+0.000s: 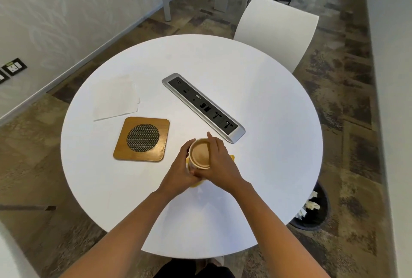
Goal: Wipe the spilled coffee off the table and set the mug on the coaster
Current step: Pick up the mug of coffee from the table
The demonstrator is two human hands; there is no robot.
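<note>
A mug [200, 154] full of light brown coffee stands near the middle of a round white table [267, 121]. Both hands hold it. The left hand [178, 170] curls round its wall from 8 o'clock, and the right hand [220, 164] wraps it from 3 o'clock, with one finger lying along the rim. Something yellow [232, 157] shows from under the mug at 3 o'clock and again at 6 o'clock below the hands. I cannot tell whether it is a cloth or something else.

The coaster [141, 139], a wooden square with a round mesh centre, lies just beside the mug at 9 o'clock, not touching it, and nothing rests on it. White paper napkins [116, 97] lie at 11 o'clock from the mug, close to the coaster's far edge. A silver socket panel [204, 107] runs diagonally at 12 o'clock from the mug.

A white chair [276, 32] stands at the table's 1 o'clock edge, and a dark waste bin [312, 211] sits on the floor at 4 o'clock.
</note>
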